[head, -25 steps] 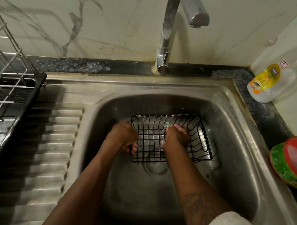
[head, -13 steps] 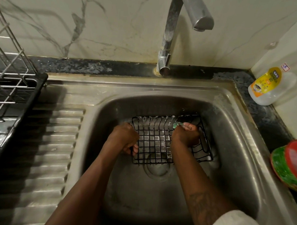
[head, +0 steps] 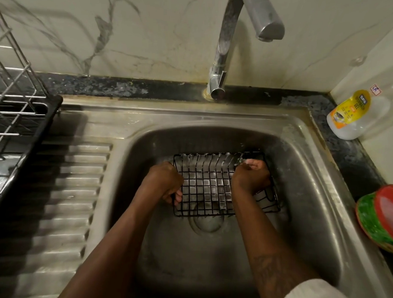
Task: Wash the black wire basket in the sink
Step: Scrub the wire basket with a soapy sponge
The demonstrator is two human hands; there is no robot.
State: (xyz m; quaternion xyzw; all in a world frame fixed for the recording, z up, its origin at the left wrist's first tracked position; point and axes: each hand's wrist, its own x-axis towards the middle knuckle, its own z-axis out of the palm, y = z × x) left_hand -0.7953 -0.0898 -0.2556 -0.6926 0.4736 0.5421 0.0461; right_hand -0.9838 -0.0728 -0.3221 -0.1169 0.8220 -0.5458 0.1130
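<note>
Rightward along the far rim has gone the right hand, now a tight fist at the far-right corner of the black wire basket; the green scrub pad it showed a moment ago is lost inside curled fingers and foam. Opposite, the left hand grips the basket's left rim, fingers wrapped round the wire. Between both grips the soapy basket lies low in the sink, half covering the drain just nearer than them.

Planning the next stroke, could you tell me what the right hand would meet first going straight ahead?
Probably the far wall of the black wire basket, just beyond the right hand and its scrubber; then the sink, though depth is unclear.
</note>
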